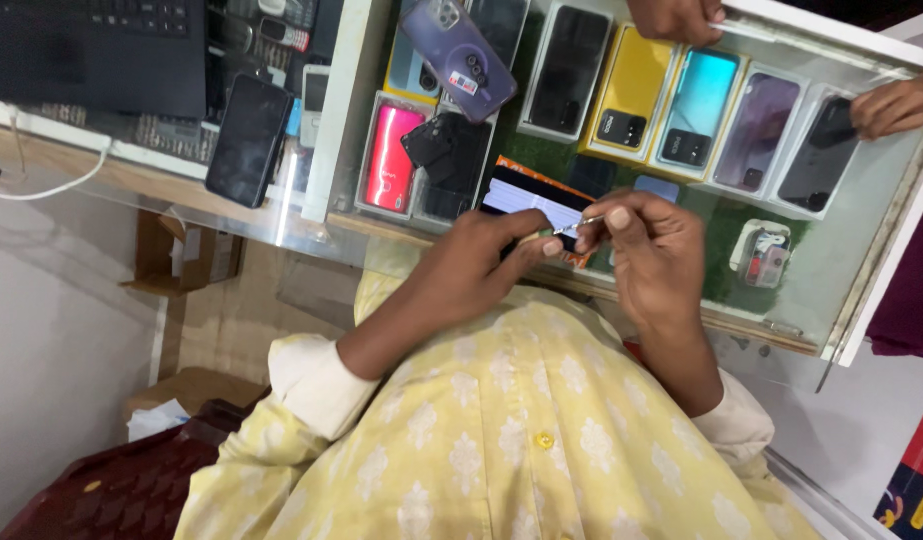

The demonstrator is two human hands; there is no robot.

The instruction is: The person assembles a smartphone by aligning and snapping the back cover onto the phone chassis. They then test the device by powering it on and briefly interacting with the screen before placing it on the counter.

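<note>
My left hand (476, 270) grips a dark phone (529, 196) with an orange edge and a lit white strip on its screen, held over the glass counter (841, 270). My right hand (649, 255) pinches a small thin metal pin (579, 227) between thumb and forefinger. The pin's tip meets the phone's side, right by my left thumb. Both hands touch each other above my yellow patterned shirt (501, 440). The lower part of the phone is hidden behind my fingers.
Under the glass lie several boxed phones: red (393, 155), yellow (631, 95), teal (693, 105); a purple phone (461, 55) lies tilted over them. A black phone (246, 140) and a laptop (101, 50) sit left. Another person's hands (671, 15) (896, 105) rest at the counter's far edge.
</note>
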